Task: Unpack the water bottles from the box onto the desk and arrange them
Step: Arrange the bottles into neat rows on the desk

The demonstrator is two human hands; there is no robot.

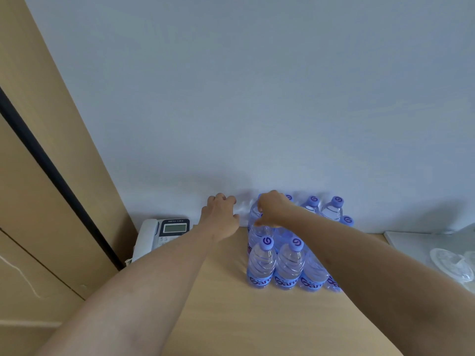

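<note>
Tan wood panelling with a dark vertical strip (54, 176) fills the far left, and beside it we see a white desk phone (162, 233) with a grey display at the back corner of the desk (231, 317). Next comes our left hand (221, 213), reaching to the wall with its fingers curled loosely; a faint clear shape lies just beyond them, and we cannot tell whether the hand holds it. Immediately to the right, our right hand (272, 209) grips the neck of a water bottle (257, 227), fingers and thumb curled around it just under the cap. This bottle stands at the back left of the group of bottles (288, 263), which stand upright in rows on the desk against the wall, each with a purple cap and a blue label. Our right forearm crosses above the right part of the group. At the far right a white tray (411, 244) rests on the desk, bearing clear glassware (448, 263).
</note>
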